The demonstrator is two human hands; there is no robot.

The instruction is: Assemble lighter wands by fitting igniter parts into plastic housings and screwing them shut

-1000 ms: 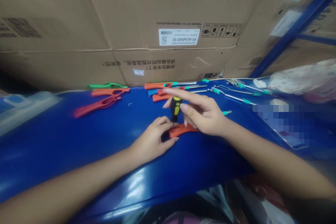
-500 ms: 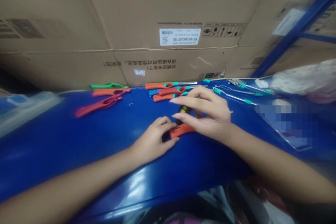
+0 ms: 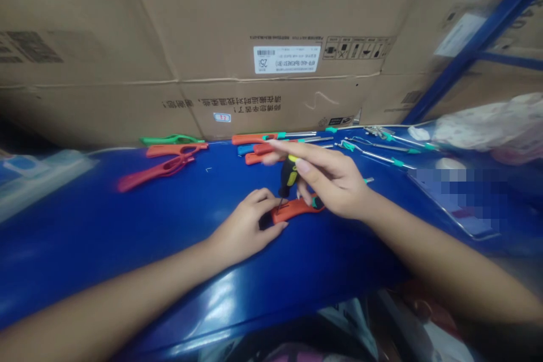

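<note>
My left hand (image 3: 246, 223) grips the rear end of an orange lighter body (image 3: 292, 210) between thumb and fingers, flat on the blue table. Above it, my right hand (image 3: 328, 175) holds a short black and yellow screwdriver (image 3: 288, 175) by its handle. The screwdriver stands nearly upright, its thin shaft reaching down to the orange body beside my left fingertips; whether the tip sits in a hole cannot be made out. A green part shows at the body's right end, partly behind my right fingers.
Behind lie green (image 3: 172, 139), orange (image 3: 169, 150) and red (image 3: 156, 172) casings, and several lighters (image 3: 254, 139) with metal tubes. Metal rods (image 3: 382, 158) and a blurred flat object (image 3: 462, 203) are at right. A cardboard box (image 3: 190, 28) stands behind; a clear container (image 3: 42, 181) is at left.
My right hand has shifted its fingers on the screwdriver, uncovering more of the handle, the shaft and the orange body's right end. My left hand keeps its place on the body.
</note>
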